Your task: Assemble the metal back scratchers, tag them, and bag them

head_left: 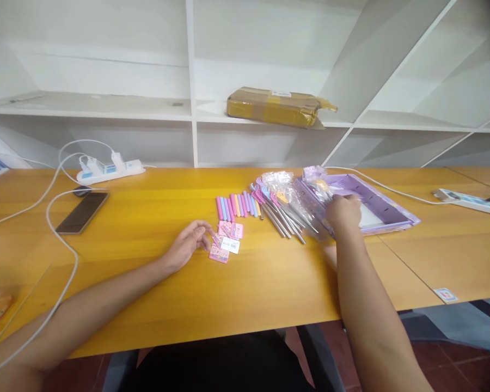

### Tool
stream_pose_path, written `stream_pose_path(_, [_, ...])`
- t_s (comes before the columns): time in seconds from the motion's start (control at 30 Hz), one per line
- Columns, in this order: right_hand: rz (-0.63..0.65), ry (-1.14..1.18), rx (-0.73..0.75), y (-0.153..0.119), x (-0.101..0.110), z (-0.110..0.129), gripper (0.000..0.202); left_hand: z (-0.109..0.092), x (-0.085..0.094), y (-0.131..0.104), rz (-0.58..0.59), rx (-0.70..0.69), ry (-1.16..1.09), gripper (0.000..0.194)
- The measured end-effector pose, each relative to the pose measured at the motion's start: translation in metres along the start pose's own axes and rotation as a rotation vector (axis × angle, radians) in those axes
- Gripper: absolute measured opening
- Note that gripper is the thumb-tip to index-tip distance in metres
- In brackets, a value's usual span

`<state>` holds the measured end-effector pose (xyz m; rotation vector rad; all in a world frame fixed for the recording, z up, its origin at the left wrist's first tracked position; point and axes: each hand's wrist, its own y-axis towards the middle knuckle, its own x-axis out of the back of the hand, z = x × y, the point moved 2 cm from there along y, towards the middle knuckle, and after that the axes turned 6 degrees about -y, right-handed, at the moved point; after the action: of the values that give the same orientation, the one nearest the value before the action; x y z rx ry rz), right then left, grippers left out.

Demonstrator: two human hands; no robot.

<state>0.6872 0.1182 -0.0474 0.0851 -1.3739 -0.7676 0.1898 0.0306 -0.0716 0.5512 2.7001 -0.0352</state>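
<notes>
My left hand [191, 240] rests on the table with its fingers loosely curved and apart. Its fingertips are at the edge of a few small pink printed cards [219, 253], one showing a white barcode side. Over the near left edge of a purple box [386, 220] is my right hand [343, 211], closed with fingers pointing down. What it grips is hidden; a blurred yellow-headed item [322, 185] shows beside it. Metal rods [283, 220] with pink, blue and yellow claw-shaped heads lie left of the box. Pastel tubes [239, 206] stand in a row behind the cards.
Clear plastic wrapping [278, 178] lies behind the rods. A phone [83, 213], a power strip [112, 172] and white cables are at the left. Another power strip [473, 201] lies at the far right. A taped carton [275, 106] sits on the shelf.
</notes>
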Motion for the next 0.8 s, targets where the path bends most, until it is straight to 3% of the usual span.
stream_pose_path(0.1, [-0.044,-0.017,-0.001,-0.006,0.0,0.012,0.036,0.0,0.0,0.0,-0.015,0.011,0.024,0.033])
stream_pose_path(0.2, [-0.046,0.068,0.139,-0.014,0.007,0.042,0.031,0.001,0.001,0.0,-0.008,0.012,0.053,0.031])
stream_pose_path(0.33, [0.252,0.185,0.435,-0.04,0.014,0.09,0.027,0.004,0.004,0.001,0.02,0.024,0.089,0.028])
stream_pose_path(0.43, [0.357,0.074,0.483,-0.06,0.017,0.111,0.029,0.006,0.007,0.0,0.04,0.035,0.116,0.026])
stream_pose_path(0.6, [0.383,-0.083,0.456,-0.07,0.017,0.116,0.023,0.006,0.005,0.0,0.052,0.027,0.231,0.019])
stream_pose_path(0.8, [0.414,-0.075,0.405,-0.068,0.016,0.113,0.02,0.004,-0.004,-0.004,0.135,-0.027,0.548,0.012])
